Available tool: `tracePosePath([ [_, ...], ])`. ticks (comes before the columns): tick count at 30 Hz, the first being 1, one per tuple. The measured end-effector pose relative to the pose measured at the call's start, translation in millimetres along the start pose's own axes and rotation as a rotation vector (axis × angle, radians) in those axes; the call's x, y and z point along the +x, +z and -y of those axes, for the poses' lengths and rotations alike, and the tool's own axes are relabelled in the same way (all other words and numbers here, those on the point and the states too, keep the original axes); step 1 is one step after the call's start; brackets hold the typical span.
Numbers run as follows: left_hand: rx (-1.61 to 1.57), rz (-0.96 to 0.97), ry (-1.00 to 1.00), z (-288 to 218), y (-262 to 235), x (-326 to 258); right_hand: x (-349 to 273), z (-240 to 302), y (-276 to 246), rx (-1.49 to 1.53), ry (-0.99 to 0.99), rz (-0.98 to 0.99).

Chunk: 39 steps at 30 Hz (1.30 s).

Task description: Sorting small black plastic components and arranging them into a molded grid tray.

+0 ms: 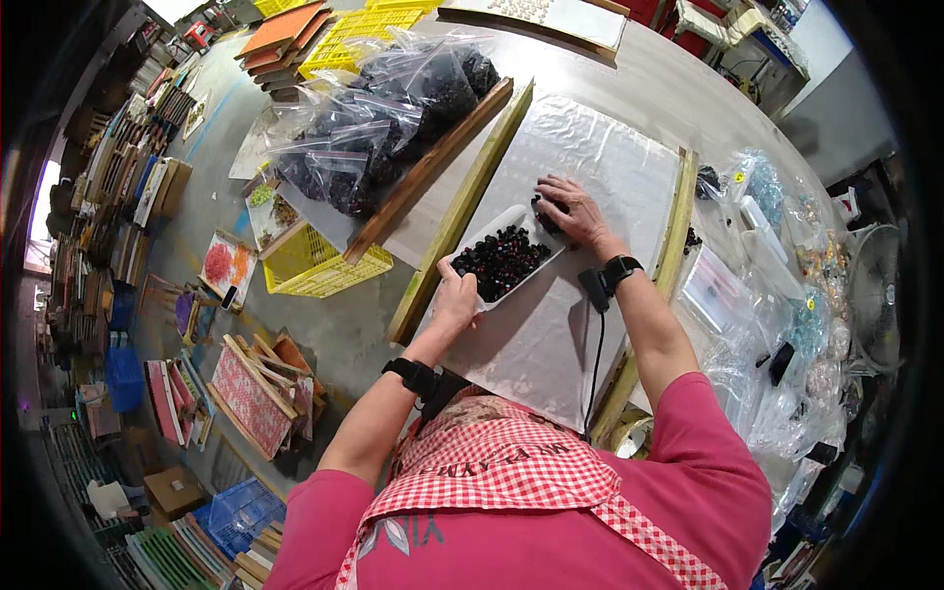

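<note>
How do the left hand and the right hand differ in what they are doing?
The left hand grips the near rim of the white tray; the right hand lies palm down past its far end. The left thumb rests on the rim, while the right fingers spread over dark beads. Both wrists carry a black band.
</note>
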<state>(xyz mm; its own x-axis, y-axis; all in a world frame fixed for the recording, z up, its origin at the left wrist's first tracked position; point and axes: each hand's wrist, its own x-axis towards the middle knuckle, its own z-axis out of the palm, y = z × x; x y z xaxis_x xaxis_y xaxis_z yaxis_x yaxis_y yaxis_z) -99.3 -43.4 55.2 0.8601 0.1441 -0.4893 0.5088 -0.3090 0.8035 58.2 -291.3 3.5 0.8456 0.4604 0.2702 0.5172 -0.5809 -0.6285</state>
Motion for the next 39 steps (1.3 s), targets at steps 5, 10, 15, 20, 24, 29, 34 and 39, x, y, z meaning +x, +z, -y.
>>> tracePosePath([
  [5, 0.010, -0.026, 0.020, -3.2, -1.7, 1.2, -4.6, 21.3, 4.6, 0.073, -0.026, -0.157],
  [10, 0.035, -0.046, 0.028, 0.2, -2.6, 4.0, -7.8, 34.9, 13.4, 0.199, 0.084, -0.178],
  [15, 0.159, -0.088, 0.093, 15.0, 0.7, 11.9, 0.5, 33.1, 10.9, 0.168, 0.117, -0.360],
  [20, 0.217, -0.100, 0.138, 9.6, 4.2, 8.4, -18.1, 27.5, 23.4, 0.005, 0.112, -0.285],
  [24, 0.160, -0.096, 0.097, 18.9, -1.6, 19.2, -18.3, 45.6, 26.2, 0.161, 0.144, -0.242],
  [29, 0.065, 0.015, 0.000, 6.3, 4.2, 16.8, -20.7, 61.2, 24.5, 0.348, 0.338, -0.035],
  [34, 0.012, -0.032, 0.222, 51.9, -1.2, 41.3, -17.0, 124.8, 30.4, 0.382, 0.114, 0.159],
  [39, -0.420, 0.055, 0.288, 55.4, -10.0, 12.6, -21.1, 165.8, -8.6, 0.615, -0.130, -0.109],
])
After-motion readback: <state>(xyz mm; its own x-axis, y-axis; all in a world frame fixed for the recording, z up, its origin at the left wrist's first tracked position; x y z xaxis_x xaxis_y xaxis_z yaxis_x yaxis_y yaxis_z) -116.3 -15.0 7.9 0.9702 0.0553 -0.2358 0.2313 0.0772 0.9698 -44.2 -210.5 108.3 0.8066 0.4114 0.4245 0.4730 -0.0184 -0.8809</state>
